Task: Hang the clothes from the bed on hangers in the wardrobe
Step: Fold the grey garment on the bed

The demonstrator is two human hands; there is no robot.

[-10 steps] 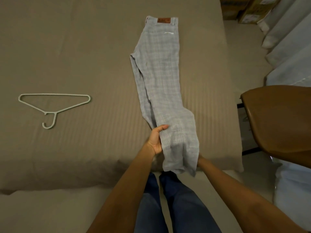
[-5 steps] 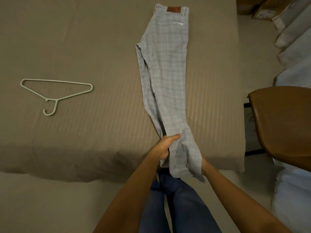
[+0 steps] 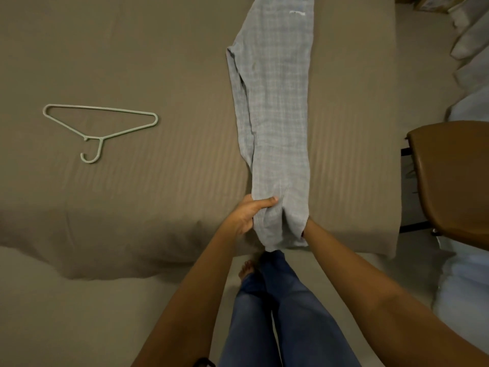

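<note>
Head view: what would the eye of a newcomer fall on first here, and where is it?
First the pale checked trousers, laid lengthwise on the brown bed, right of centre. The left hand grips their near end at the bed's edge, while the right hand is hidden under the cloth. Next, a pale hanger lies alone on the left of the bed, apart from the trousers, and a brown chair stands at the right.

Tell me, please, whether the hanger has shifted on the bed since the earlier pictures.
No. The hanger lies at the same spot on the bed, equally far left of the trousers; only the camera view shifted.
</note>
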